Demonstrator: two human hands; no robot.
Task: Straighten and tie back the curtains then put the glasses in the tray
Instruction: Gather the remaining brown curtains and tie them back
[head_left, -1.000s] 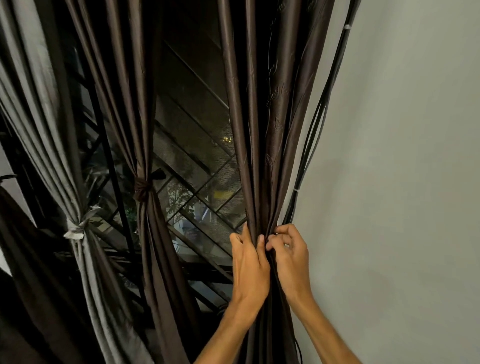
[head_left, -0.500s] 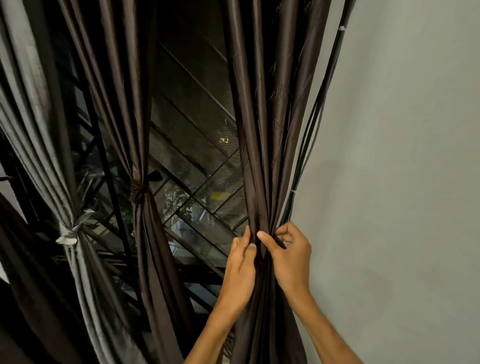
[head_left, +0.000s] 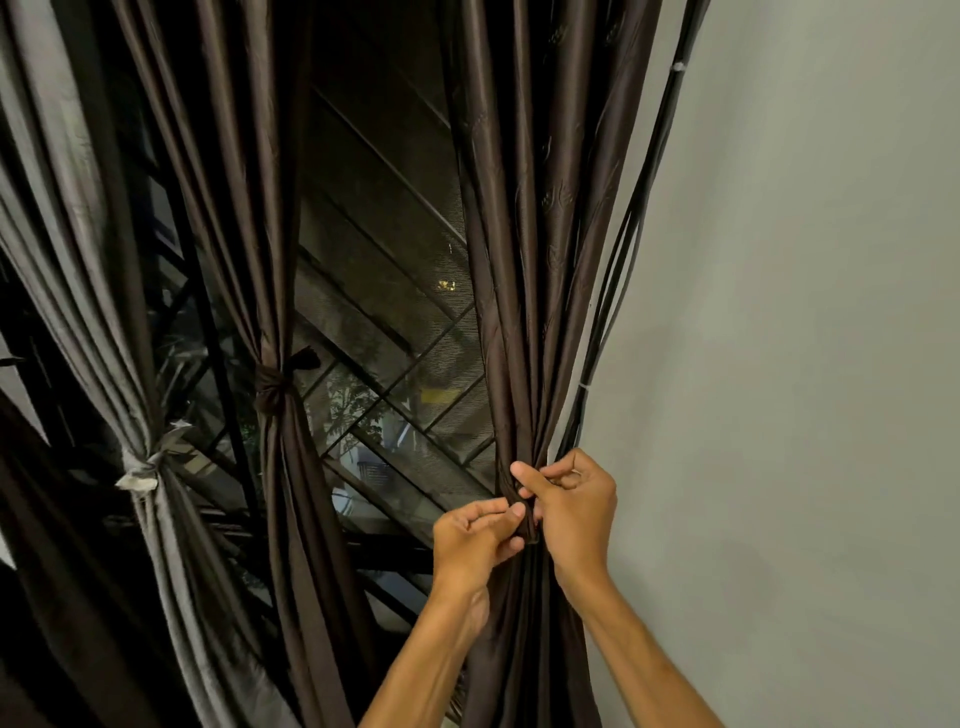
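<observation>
While the dark brown curtain (head_left: 524, 312) hangs gathered beside the grey wall (head_left: 805, 364), its tie band (head_left: 525, 519) is pinched by both hands. Fingers of the left hand (head_left: 475, 540) and right hand (head_left: 574, 512) are curled onto it.

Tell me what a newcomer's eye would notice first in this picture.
First, the two hands low at centre-right: the left hand and the right hand pinch a dark tie against the gathered brown curtain, beside the grey wall. To the left hang two curtains already tied, a brown middle curtain and a grey curtain at the far left, before a dark window grille.
</observation>
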